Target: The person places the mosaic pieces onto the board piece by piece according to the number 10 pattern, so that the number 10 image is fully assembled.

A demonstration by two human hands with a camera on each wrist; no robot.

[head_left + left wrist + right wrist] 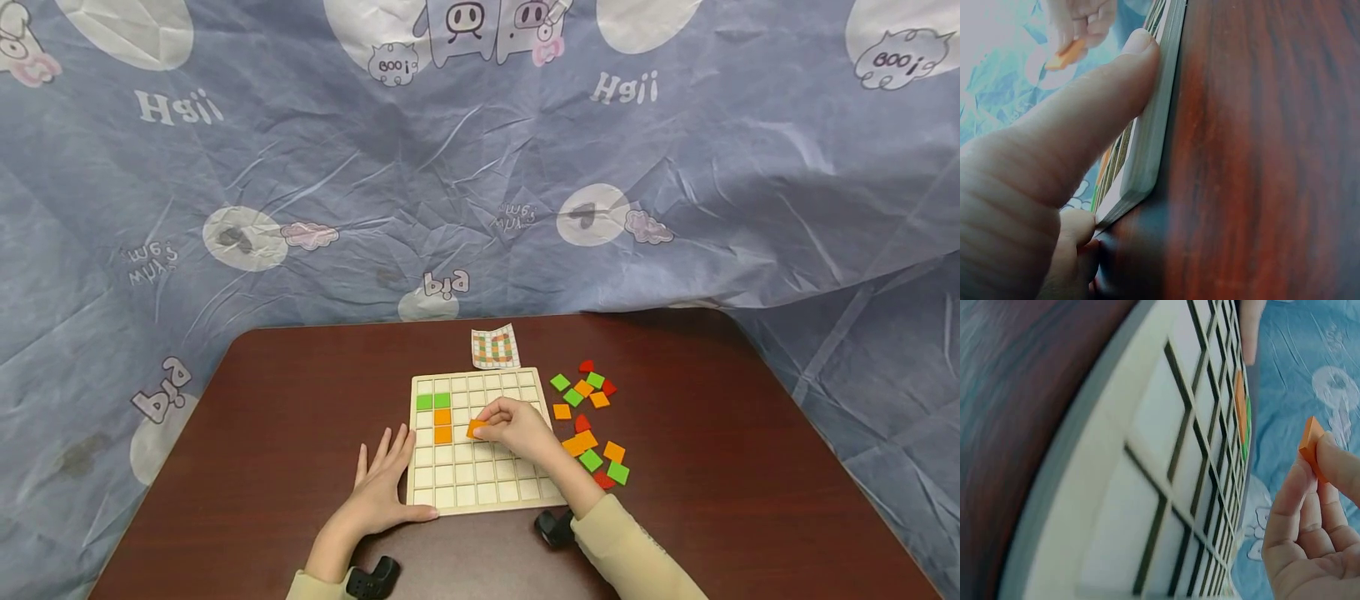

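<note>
A pale wooden grid board [465, 497] lies on the table, with two green tiles [433, 401] side by side in its upper left cells. Two orange tiles [442, 426] sit below the right-hand green one. Between thumb and fingers, my right hand [516, 429] pinches an orange square tile [1311, 439], held above the board in the right wrist view. My left hand [381, 492] spreads along the board's left edge, its thumb resting on the near corner and its fingers straight. In the left wrist view the thumb [1094, 94] lies against the board's rim.
Right of the board lie scattered loose tiles: green [591, 460], orange [562, 412] and red rounded ones [587, 367]. A printed pattern card [495, 347] lies behind the board. The brown table [300, 400] meets a patterned blue cloth [375, 167] at the back.
</note>
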